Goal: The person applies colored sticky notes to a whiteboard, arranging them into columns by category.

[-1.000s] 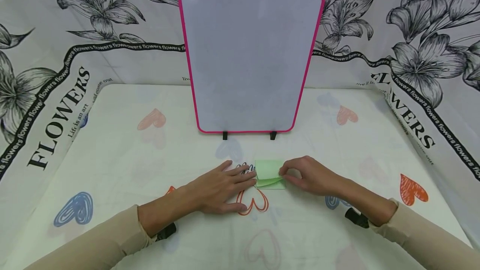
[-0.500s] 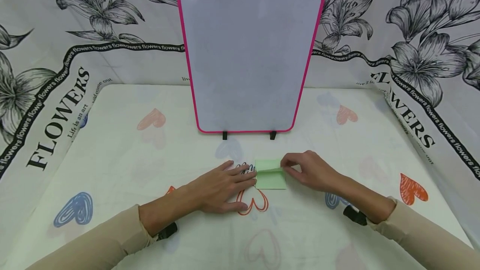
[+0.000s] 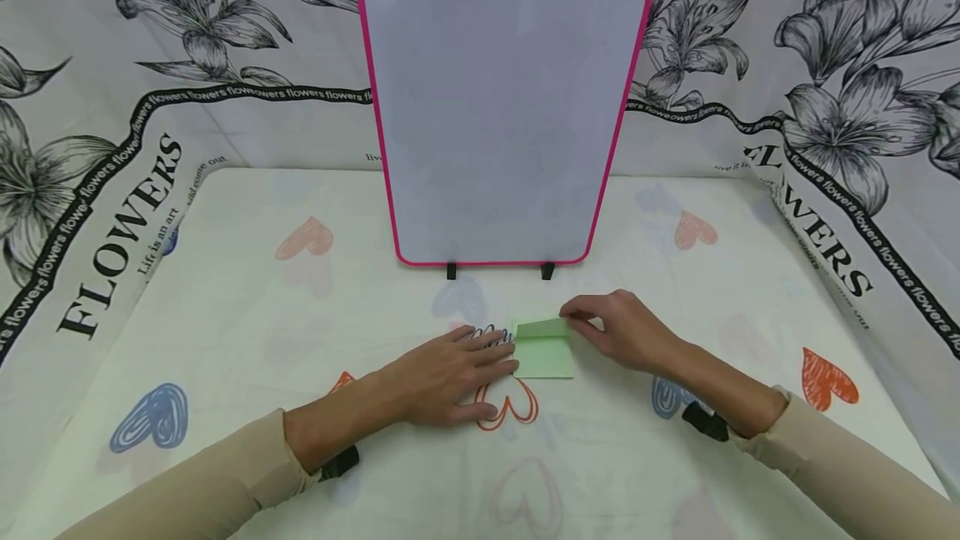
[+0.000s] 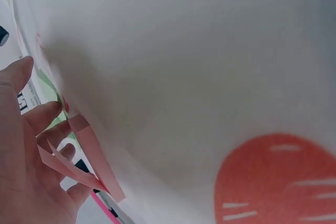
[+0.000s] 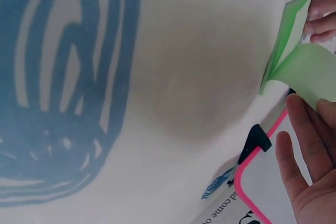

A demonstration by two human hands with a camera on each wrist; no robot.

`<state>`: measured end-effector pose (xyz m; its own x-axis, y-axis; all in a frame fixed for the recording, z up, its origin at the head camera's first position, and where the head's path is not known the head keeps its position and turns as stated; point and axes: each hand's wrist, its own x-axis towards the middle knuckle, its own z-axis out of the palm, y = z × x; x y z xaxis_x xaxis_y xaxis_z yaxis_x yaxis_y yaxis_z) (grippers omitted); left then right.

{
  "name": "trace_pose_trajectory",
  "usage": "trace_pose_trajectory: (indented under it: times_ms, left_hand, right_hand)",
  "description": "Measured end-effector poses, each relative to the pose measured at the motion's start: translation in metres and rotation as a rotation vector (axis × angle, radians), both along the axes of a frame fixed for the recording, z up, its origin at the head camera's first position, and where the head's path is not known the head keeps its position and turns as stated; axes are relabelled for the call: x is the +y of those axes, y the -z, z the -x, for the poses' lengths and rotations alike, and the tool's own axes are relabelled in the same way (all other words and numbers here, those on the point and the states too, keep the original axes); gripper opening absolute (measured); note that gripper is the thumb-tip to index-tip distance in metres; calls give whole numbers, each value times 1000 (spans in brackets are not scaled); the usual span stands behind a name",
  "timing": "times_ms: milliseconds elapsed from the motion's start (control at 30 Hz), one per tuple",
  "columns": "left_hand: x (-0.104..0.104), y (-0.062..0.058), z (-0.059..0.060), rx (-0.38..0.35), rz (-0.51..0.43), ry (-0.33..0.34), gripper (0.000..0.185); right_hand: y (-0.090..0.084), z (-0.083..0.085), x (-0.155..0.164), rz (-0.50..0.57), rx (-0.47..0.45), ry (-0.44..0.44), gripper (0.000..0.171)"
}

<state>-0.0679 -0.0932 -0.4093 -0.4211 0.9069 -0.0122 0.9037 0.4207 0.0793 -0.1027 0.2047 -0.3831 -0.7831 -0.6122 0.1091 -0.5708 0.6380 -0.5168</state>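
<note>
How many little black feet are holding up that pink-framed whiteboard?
2. One black foot sits under the whiteboard's lower left edge, the other foot under its lower right edge, both on the tablecloth. Any support behind the board would be hidden.

The left hand (image 4: 26, 156) fills the lower left corner of the view, its fingers (image 4: 44, 116) straight and spread flat on the white cloth (image 4: 199, 51). A sliver of green paper (image 4: 48, 88) shows just beyond the fingertips. A red heart print (image 4: 278, 182) marks the cloth at the lower right.
</note>
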Motion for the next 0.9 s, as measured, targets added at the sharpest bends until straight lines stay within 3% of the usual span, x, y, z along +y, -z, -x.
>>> trace_pose_trajectory:
  times_ms: [333,667,900]
  left_hand:
    - [2,-1,-2,75,27,0,57]
    - [3,-2,0,54,23,15,59]
    - [4,0,1,66,9,30,59]
  right_hand:
    - [-5,9,1,28,23,2,21]
    - [-16,23,0,25,54,4,21]
    - [-34,38,0,68,191,27,19]
